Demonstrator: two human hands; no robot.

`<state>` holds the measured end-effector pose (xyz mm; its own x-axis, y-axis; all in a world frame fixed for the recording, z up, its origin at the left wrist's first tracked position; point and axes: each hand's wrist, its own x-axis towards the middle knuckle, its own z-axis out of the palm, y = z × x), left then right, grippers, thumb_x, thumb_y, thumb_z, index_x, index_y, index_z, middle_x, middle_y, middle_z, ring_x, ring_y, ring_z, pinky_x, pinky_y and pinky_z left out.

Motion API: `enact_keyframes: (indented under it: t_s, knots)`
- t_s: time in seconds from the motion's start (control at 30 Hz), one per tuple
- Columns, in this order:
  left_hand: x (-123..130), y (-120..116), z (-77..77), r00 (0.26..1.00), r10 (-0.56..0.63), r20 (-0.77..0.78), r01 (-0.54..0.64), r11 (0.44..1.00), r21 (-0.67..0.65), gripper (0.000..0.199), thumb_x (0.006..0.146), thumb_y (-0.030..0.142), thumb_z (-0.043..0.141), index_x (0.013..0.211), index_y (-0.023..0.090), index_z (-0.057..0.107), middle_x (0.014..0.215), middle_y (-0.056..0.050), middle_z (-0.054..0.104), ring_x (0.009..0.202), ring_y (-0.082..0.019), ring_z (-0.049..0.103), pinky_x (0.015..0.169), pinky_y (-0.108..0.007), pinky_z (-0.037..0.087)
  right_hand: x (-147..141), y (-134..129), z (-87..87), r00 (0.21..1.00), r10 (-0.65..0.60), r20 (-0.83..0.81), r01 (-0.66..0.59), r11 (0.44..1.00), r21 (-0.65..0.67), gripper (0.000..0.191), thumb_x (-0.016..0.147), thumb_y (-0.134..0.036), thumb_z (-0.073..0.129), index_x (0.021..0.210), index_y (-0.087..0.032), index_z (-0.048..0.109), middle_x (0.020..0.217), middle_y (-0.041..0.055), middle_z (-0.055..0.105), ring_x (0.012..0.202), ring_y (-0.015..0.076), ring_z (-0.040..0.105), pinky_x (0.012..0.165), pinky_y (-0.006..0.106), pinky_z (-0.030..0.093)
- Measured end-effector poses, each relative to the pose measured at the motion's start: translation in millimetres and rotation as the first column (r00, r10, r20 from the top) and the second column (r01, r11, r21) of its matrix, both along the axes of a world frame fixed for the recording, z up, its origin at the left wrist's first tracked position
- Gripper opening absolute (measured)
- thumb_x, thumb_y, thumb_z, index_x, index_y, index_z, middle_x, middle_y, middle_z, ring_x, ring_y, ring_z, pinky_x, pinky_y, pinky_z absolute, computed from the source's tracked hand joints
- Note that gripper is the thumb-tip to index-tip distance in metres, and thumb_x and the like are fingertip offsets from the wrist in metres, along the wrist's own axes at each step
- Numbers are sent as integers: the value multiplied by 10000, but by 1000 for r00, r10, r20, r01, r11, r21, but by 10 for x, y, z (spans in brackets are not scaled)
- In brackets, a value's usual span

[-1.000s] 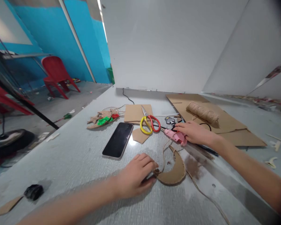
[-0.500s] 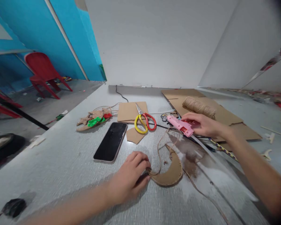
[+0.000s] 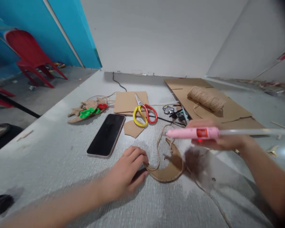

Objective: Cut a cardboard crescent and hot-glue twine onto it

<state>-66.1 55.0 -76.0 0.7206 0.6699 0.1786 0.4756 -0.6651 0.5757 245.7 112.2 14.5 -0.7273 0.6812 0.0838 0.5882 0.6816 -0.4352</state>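
Note:
My left hand pinches the left tip of a cardboard crescent that lies on the table. Twine runs along the crescent's edge and loops loosely up from the pinched tip. My right hand is wrapped round a pink hot glue gun, somewhat blurred. Its nozzle points left, above the crescent's upper tip, apart from it. A long clear glue stick sticks out from the gun's rear.
Yellow-and-red scissors rest partly on a cardboard square. Near them lie a phone, a cardboard pentagon and a decorated twine piece. A twine roll sits on cardboard sheets by the wall.
My right hand has lifted the glue gun off the table and brought it nearer, turning its nozzle left. My left hand keeps its pinch on the crescent. The view has shifted slightly.

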Motion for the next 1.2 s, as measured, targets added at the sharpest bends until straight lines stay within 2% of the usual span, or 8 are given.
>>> enact_keyframes:
  t_s: [0.1, 0.27, 0.4, 0.6, 0.73, 0.9, 1.07, 1.2]
  knots:
    - [-4, 9, 22, 1000, 7, 8, -7, 999, -46, 160, 831, 119, 539, 981, 172, 529, 1037, -85, 554, 977, -245, 474, 856, -431, 446, -183, -257, -86, 991, 128, -41, -133, 979, -154, 190, 904, -352, 586, 829, -177, 589, 712, -8, 573, 588, 93, 490, 545, 225, 344]
    - [-18, 38, 34, 999, 22, 27, -19, 996, -89, 157, 824, 101, 515, 956, 180, 548, 1030, -80, 561, 975, -238, 476, 849, -416, 447, -342, -501, -406, 980, 158, -117, -169, 982, -89, 423, 823, -560, 647, 674, -179, 542, 598, -32, 548, 512, 94, 465, 487, 251, 262]
    - [-34, 55, 26, 999, 2, 47, 2, 996, -89, 148, 834, 109, 509, 951, 183, 559, 1040, -82, 567, 984, -233, 481, 855, -397, 449, -351, -530, -532, 979, 160, -124, -167, 985, -43, 447, 836, -590, 614, 686, -176, 541, 605, -30, 543, 523, 98, 472, 490, 262, 233]
    - [-38, 65, 33, 999, 1, 53, 3, 997, -83, 125, 834, 131, 514, 931, 186, 571, 1029, -81, 584, 965, -229, 499, 843, -381, 453, -364, -509, -501, 983, 176, -56, -179, 983, -50, 373, 888, -489, 585, 687, -181, 525, 611, -25, 538, 528, 99, 475, 495, 261, 249]
    - [-39, 66, 26, 998, 3, 64, 3, 996, -87, 118, 827, 142, 519, 925, 180, 573, 1029, -83, 589, 964, -231, 498, 845, -387, 452, -370, -526, -509, 981, 194, -14, -193, 981, 6, 281, 904, -368, 556, 693, -186, 519, 605, -18, 528, 527, 115, 461, 497, 282, 228]
    - [-42, 70, 21, 998, 7, 65, -1, 995, -99, 107, 818, 155, 538, 915, 185, 572, 1038, -81, 593, 970, -230, 500, 846, -388, 454, -404, -567, -472, 977, 207, 49, -211, 971, 109, 275, 886, -383, 568, 698, -183, 548, 610, -6, 543, 529, 136, 467, 497, 305, 223]
    - [-40, 74, 32, 998, 8, 60, -1, 993, -119, 119, 783, 158, 568, 898, 189, 574, 1045, -79, 593, 978, -235, 505, 867, -400, 447, -468, -626, -343, 955, 244, 168, -284, 916, 285, 332, 964, -133, 364, 733, -181, 598, 623, 12, 592, 545, 151, 489, 519, 324, 276]
    - [-39, 74, 21, 997, 11, 70, -2, 992, -130, 165, 783, 175, 583, 945, 195, 560, 1051, -79, 591, 990, -243, 504, 867, -406, 439, -518, -652, -292, 941, 256, 221, -322, 876, 359, 398, 977, -101, 318, 708, -188, 598, 656, 28, 624, 570, 158, 502, 546, 326, 297]
